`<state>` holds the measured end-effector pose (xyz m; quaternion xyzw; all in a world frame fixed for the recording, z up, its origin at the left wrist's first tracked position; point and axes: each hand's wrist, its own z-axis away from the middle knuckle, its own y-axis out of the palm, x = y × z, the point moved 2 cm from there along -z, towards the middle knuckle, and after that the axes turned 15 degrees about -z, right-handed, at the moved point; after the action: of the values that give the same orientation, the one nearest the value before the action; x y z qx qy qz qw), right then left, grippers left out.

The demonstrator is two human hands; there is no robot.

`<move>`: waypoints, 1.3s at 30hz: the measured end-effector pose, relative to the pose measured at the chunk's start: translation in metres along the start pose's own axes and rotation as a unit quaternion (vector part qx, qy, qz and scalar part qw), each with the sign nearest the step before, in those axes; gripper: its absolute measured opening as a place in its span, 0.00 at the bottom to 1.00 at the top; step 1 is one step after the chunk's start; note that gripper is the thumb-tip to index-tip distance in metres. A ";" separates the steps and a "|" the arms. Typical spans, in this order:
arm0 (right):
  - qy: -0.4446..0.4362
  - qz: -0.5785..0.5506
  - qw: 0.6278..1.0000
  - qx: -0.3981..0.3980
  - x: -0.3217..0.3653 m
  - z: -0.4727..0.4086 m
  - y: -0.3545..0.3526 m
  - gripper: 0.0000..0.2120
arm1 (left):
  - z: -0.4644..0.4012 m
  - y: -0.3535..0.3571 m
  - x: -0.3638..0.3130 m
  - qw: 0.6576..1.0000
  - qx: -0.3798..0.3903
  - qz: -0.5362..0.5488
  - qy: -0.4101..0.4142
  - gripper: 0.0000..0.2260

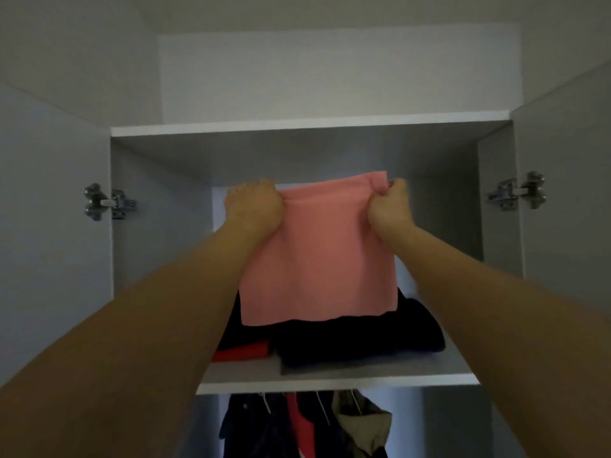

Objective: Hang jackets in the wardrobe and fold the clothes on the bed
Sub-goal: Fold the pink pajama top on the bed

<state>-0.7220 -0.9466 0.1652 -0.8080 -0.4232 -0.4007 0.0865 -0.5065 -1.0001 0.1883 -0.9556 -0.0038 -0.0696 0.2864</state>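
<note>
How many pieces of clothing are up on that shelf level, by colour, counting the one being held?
Pink: 1, the pink cloth held by both hands, left hand and right hand.
Dark navy or black: 1 folded dark pile; separate pieces cannot be told apart.
Red: 1 red garment.
Total: 3.

A home bedroom's storage corner. An open white wardrobe [310, 125] holds folded clothes [357, 342] on its shelf [334, 383]. Jackets [304, 424] hang on hangers below.
</note>
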 end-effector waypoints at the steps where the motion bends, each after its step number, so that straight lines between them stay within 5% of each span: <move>1: -0.013 0.014 1.000 -0.007 -0.014 -0.018 0.009 0.15 | -0.018 0.019 -0.009 1.000 -0.007 -0.004 0.004 0.15; 8: -0.032 0.104 0.993 -0.035 -0.117 -0.122 0.063 0.13 | -0.117 0.148 -0.066 0.999 0.006 0.008 0.032 0.14; 19: 0.098 0.282 0.954 -0.018 -0.318 -0.220 0.132 0.20 | -0.186 0.375 -0.156 0.990 0.131 0.024 0.050 0.15; 21: 0.131 0.344 0.929 0.020 -0.363 -0.222 0.138 0.21 | -0.179 0.412 -0.177 0.983 0.171 0.044 0.051 0.17; 25: 0.246 0.462 0.805 0.278 -0.438 -0.211 0.142 0.25 | -0.139 0.473 -0.208 0.937 0.316 0.145 0.011 0.21; 28: 0.308 0.454 0.759 0.349 -0.451 -0.201 0.138 0.26 | -0.122 0.494 -0.215 0.930 0.328 0.168 -0.019 0.19; 32: 0.272 0.471 0.760 0.355 -0.449 -0.202 0.143 0.24 | -0.126 0.496 -0.215 0.928 0.336 0.157 -0.015 0.19; 39: 0.167 0.432 0.836 0.293 -0.383 -0.200 0.133 0.22 | -0.131 0.446 -0.195 0.942 0.318 0.093 0.050 0.22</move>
<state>-0.8595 -1.3610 0.0480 -0.7666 -0.1075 -0.3086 0.5528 -0.6953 -1.4384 0.0260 -0.8064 0.0774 -0.0857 0.5800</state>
